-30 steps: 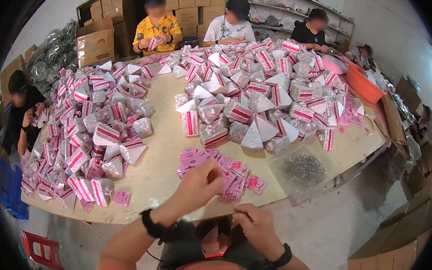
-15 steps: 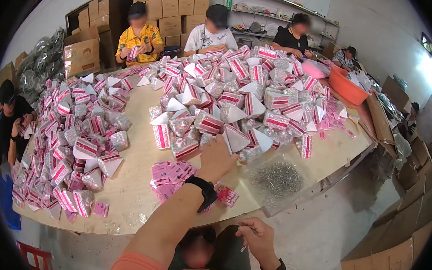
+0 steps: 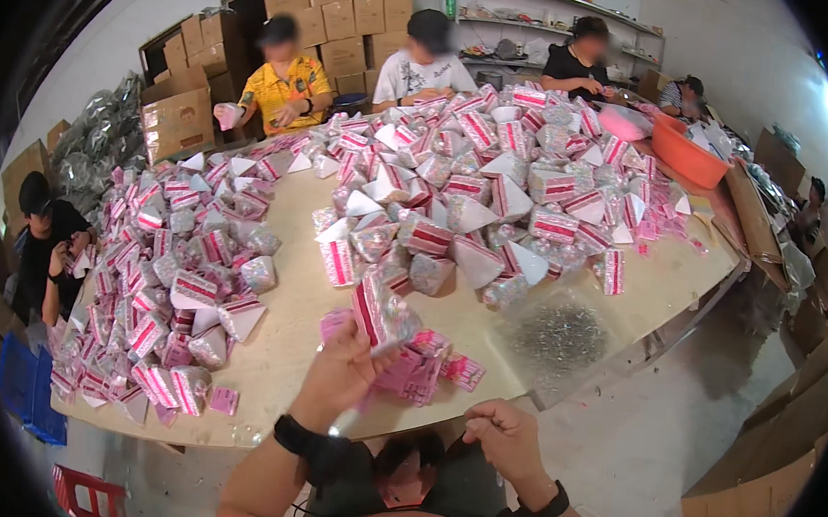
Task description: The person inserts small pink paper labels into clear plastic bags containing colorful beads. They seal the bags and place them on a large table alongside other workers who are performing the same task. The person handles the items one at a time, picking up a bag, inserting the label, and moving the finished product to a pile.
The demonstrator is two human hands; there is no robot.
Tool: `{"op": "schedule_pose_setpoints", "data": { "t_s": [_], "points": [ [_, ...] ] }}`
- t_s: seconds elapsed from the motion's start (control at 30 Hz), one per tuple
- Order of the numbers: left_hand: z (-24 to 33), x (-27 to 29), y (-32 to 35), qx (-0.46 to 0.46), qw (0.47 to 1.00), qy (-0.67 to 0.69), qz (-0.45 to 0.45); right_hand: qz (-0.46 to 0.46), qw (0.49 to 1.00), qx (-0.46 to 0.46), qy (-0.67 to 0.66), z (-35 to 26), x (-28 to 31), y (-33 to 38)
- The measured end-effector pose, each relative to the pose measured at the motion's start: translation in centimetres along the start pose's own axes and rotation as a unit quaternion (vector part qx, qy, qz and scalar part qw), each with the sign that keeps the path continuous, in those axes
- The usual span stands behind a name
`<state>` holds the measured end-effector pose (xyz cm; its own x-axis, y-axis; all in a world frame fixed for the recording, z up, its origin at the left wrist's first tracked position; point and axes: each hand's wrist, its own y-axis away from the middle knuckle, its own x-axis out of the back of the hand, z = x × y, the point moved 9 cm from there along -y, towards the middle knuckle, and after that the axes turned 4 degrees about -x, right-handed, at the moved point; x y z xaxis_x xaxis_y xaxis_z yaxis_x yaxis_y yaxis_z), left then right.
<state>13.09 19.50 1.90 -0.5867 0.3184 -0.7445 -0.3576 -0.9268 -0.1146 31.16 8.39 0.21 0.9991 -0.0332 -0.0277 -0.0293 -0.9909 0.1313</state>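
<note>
— What fills the view?

— A long tan table (image 3: 295, 346), heaped with two big piles of pink-and-white pyramid packets (image 3: 494, 197), one toward the left edge and one across the middle and right. Several people sit along its far side and left end, with stacked cardboard boxes (image 3: 335, 7) behind them. An orange tub (image 3: 691, 152) stands at the far right corner.

— And nearer the person?

— A clear bag of small metal pieces (image 3: 561, 336) lies on the near right part of the table, just beside a stack of flat pink labels (image 3: 421, 368).

— The hands?

— The left hand (image 3: 341, 372) has its grip closed around one clear packet (image 3: 382, 313), lifted just above the labels. The right hand (image 3: 507, 440) is clenched below the table edge; what it pinches I cannot tell.
</note>
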Motion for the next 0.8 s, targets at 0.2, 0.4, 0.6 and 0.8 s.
{"op": "schedule_pose_setpoints", "data": {
  "t_s": [0.2,0.4,0.6,0.8],
  "points": [
    [-1.6,0.4,5.0,0.049,0.990,0.127,0.037,-0.061,0.995,0.073,0.038,-4.0,-4.6,0.1],
    [1.5,-0.4,7.2,-0.053,0.998,-0.030,0.000,-0.059,0.951,0.237,0.189,-9.2,-9.0,0.9],
    [4.5,0.0,8.5,-0.128,0.987,-0.086,0.042,-0.091,0.926,0.280,0.237,-11.2,-12.4,1.2],
    [5.9,0.0,9.3,-0.180,0.975,-0.122,0.055,-0.102,0.906,0.315,0.264,-11.0,-13.9,1.4]
  ]
}}
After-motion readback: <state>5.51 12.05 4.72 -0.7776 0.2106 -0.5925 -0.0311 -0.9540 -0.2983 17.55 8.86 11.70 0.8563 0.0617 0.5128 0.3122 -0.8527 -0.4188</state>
